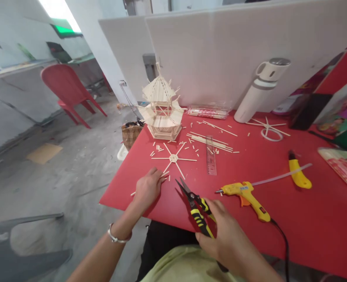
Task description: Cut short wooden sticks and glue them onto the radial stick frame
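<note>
My left hand is closed on a thin wooden stick, whose ends poke out on both sides of the fingers. My right hand grips yellow-and-black scissors, their blades parted and pointing at the stick's end, a little apart from it. Just beyond the left hand, a star-shaped frame of sticks lies flat, with arms spreading from a small ringed hub. Short cut pieces are scattered around it. Behind stands a pagoda-like stick model with two tiers of roof.
On the red table lie a clear ruler, loose long sticks, a yellow glue gun with its cord, and a yellow-handled cutter. A white flask stands behind, beside another stick star.
</note>
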Available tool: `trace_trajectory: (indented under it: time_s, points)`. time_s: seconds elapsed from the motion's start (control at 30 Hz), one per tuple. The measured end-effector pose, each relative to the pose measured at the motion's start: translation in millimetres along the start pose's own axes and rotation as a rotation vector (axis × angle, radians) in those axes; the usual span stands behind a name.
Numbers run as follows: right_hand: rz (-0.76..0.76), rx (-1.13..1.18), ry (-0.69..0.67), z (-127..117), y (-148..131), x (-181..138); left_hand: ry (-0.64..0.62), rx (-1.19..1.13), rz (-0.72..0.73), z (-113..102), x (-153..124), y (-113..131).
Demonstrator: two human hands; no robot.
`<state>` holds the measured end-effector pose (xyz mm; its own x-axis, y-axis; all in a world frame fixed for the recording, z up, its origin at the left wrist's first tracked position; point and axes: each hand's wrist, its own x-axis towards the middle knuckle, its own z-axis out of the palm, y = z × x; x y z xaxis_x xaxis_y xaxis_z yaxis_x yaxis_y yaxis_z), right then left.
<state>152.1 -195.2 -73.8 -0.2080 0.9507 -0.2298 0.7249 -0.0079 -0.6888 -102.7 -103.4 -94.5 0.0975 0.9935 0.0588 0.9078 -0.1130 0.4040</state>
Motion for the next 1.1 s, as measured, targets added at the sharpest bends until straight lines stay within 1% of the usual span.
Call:
trace_trajectory:
  time_s: [0.07,0.1,0.23,0.3,0.37,0.43,0.47,0.53,0.6,0.67,0.73,0.8,0.9,1.0,1.07,1.1]
  points:
    - [-0.036,-0.1,0.087,7,1,2,0.056,-0.143,-0.078,-5,-4,3]
    - [-0.059,-0.15,0.108,11,2,3,0.076,-0.252,-0.14,-9,-6,5]
    - [-0.169,-0.285,0.096,21,5,9,0.074,-0.847,-0.411,-22,-17,10]
    - [-0.205,-0.306,0.091,20,4,12,0.04,-1.118,-0.532,-27,-22,14]
    - [-0.234,-0.299,0.094,17,2,16,-0.033,-1.302,-0.609,-30,-26,20]
    - [-0.267,-0.241,0.111,11,-3,21,-0.118,-1.408,-0.619,-32,-28,28]
    - [-0.281,-0.176,0.128,8,-7,24,-0.155,-1.448,-0.611,-33,-28,33]
    - [-0.29,0.019,0.179,3,-17,31,-0.22,-1.513,-0.6,-34,-29,45]
    - [-0.261,0.242,0.222,-1,-28,40,-0.271,-1.561,-0.587,-34,-29,57]
    - [-0.222,0.428,0.174,-1,-38,49,-0.293,-1.592,-0.576,-33,-29,67]
    - [-0.185,0.601,0.138,1,-44,57,-0.286,-1.606,-0.569,-32,-29,74]
    - [-0.17,0.707,0.129,3,-45,61,-0.278,-1.591,-0.568,-31,-30,77]
    - [-0.167,0.74,0.12,5,-41,65,-0.303,-1.504,-0.557,-28,-32,75]
    - [-0.135,0.653,0.105,8,-37,73,-0.306,-1.377,-0.529,-24,-35,63]
    - [-0.109,0.499,0.086,12,-38,85,-0.233,-1.257,-0.529,-22,-35,50]
    - [-0.103,0.399,0.076,15,-41,92,-0.156,-1.172,-0.534,-21,-35,42]
